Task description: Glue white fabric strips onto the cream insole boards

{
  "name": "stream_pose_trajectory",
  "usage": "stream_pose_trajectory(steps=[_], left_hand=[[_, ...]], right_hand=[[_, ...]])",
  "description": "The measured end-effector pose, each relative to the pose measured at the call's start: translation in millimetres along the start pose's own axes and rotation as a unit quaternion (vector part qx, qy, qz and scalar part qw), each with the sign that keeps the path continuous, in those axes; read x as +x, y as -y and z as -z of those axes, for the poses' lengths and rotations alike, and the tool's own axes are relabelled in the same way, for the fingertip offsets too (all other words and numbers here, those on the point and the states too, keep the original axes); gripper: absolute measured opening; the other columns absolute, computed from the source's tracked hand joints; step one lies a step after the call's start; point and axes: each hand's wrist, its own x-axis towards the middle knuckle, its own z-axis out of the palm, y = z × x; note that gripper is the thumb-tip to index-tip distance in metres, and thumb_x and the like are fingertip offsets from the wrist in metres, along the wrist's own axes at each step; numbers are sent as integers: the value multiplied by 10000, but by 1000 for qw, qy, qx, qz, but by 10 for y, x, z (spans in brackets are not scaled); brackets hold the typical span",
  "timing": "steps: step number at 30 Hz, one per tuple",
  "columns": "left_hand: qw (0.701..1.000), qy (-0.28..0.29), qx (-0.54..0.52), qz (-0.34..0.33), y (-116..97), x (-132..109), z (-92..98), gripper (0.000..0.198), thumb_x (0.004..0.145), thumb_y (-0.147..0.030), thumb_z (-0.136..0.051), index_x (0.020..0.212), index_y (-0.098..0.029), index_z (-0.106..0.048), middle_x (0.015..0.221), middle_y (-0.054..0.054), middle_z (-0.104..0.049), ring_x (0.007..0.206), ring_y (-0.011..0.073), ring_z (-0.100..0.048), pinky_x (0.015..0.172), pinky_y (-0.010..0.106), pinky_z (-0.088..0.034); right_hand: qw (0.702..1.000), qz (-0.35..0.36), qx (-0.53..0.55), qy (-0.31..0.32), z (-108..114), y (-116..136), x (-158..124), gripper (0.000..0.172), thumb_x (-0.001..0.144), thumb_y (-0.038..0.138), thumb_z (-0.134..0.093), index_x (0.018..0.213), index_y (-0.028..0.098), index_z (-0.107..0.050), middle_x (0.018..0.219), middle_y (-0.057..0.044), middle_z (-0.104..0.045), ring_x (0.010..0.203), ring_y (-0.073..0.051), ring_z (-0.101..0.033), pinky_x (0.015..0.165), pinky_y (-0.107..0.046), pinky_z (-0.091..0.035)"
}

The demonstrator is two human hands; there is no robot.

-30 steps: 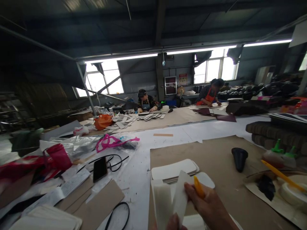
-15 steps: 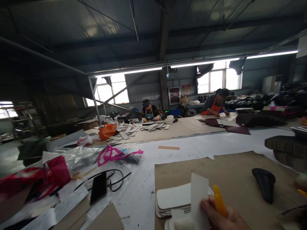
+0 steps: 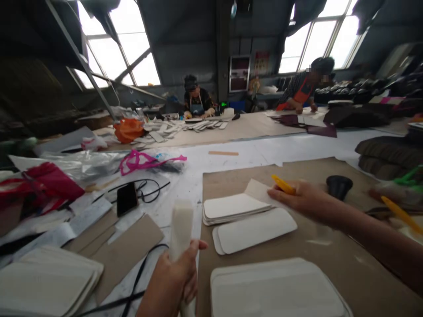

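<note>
My left hand (image 3: pixel 180 270) is closed around a long off-white strip (image 3: pixel 181 226), which stands up out of the fist. My right hand (image 3: pixel 292 196) has a yellow tool (image 3: pixel 283 185) held between its fingers. Its fingertips also pinch the edge of a thin pale sheet (image 3: pixel 259 191), tilted up over a stack of white rounded panels (image 3: pixel 233 207). Just below lie overlapping white panels (image 3: pixel 257 231). Nearer me is a pile of larger white panels (image 3: pixel 274 286).
Brown sheeting (image 3: pixel 224 180) covers the right of the white table. A black cup-shaped object (image 3: pixel 339 187) stands beyond my right wrist. On the left lie a phone (image 3: pixel 127 199), black cord, bags and another panel stack (image 3: pixel 49 281). Two people work at the far table (image 3: pixel 254 125).
The view has tipped downward. My left hand has come into view with the strip. My right hand holds its sheet low and tilted over the stack, where an upright piece was before.
</note>
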Motion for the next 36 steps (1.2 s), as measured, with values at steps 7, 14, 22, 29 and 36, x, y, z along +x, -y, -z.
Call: stream_pose_trajectory(steps=[7,14,22,29,36], left_hand=[[989,-42,141,-3,407,492,-116,259,738,-391,-537,712,-134,-532,310,-65,-394,310,82,-353,357,186,-272],[989,-13,145,35,434,779,-205,178,734,-281,-523,606,-183,-449,311,-90,-356,253,88,-332,290,201,-281],[988,3,141,61,391,876,-267,183,737,-219,-518,571,-180,-452,292,-66,-382,263,81,-336,303,187,-271],[988,-5,141,62,401,915,-308,125,713,-203,-555,629,-160,-473,296,-76,-393,268,69,-342,309,163,-263],[987,-30,153,50,439,970,-396,184,674,-226,-608,626,-171,-439,305,-87,-391,256,60,-329,264,148,-232]], right_hand=[[946,-17,-92,309,-579,-276,150,309,728,424,-494,545,189,-415,508,48,-361,483,-95,-317,482,-241,-239],[922,-30,-140,360,-911,-267,446,236,741,364,-528,599,176,-520,556,20,-479,530,-120,-416,506,-235,-300],[896,-19,-214,388,-1132,-299,592,262,784,385,-519,792,154,-643,678,-35,-597,606,-154,-507,530,-236,-329],[881,3,-248,402,-1143,-245,625,253,820,357,-495,834,164,-657,692,-43,-616,617,-151,-518,521,-223,-313],[874,32,-272,402,-1187,-272,615,304,827,358,-475,931,146,-667,794,-89,-666,696,-191,-578,542,-240,-327]])
